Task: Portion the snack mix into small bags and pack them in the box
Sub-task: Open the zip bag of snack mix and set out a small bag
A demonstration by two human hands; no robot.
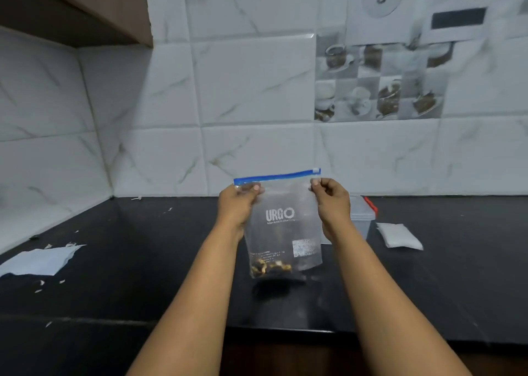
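Note:
A clear zip bag (281, 227) with a blue seal strip and white "URGO" print hangs upright above the black counter (143, 284). A small heap of brown snack mix (270, 267) lies in its bottom left corner. My left hand (238, 204) pinches the bag's top left corner just under the blue strip. At the top right corner my right hand (331, 204) pinches it the same way. Behind my right hand stands a clear plastic box (361, 221) with a red clip, partly hidden.
A white flat packet (398, 235) lies on the counter to the right of the box. A white sheet of paper (40, 260) and small white scraps lie at the left. Tiled walls close the counter at the back and left. A dark shape (274, 285) lies under the bag.

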